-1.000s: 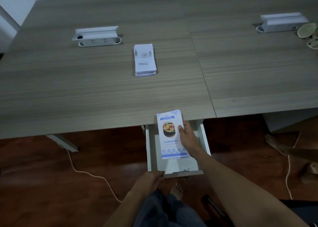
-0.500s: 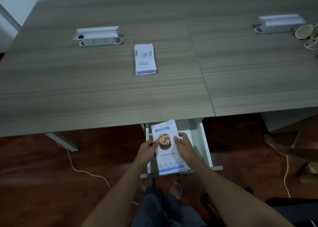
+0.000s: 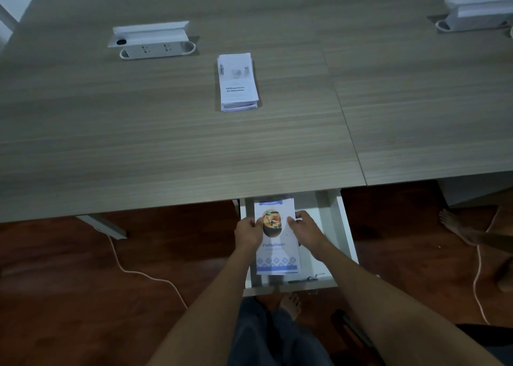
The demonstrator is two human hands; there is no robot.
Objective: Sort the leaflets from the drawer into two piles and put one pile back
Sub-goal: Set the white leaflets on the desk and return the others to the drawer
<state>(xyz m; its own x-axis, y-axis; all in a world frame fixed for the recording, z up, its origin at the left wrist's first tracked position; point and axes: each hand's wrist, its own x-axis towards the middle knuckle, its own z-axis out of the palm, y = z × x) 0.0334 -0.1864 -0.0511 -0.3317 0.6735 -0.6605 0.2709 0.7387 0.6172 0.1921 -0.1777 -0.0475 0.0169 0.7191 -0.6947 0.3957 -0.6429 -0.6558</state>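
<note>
Head view: both hands' fingers (image 3: 291, 221) pinch the blue leaflet pile (image 3: 277, 251) inside the drawer (image 3: 342, 226).

an office: wide desks (image 3: 166, 143) with pop-up socket boxes (image 3: 151, 42).

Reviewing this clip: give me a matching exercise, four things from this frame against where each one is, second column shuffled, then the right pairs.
Things:
1. blue leaflet pile
2. white leaflet pile
3. socket box
4. white cable

Places:
A. on the floor, left of the drawer
B. on the tabletop, far left
C. in the open drawer, between the left hand and right hand
D. on the tabletop, middle

Pairs: 1-C, 2-D, 3-B, 4-A
</note>
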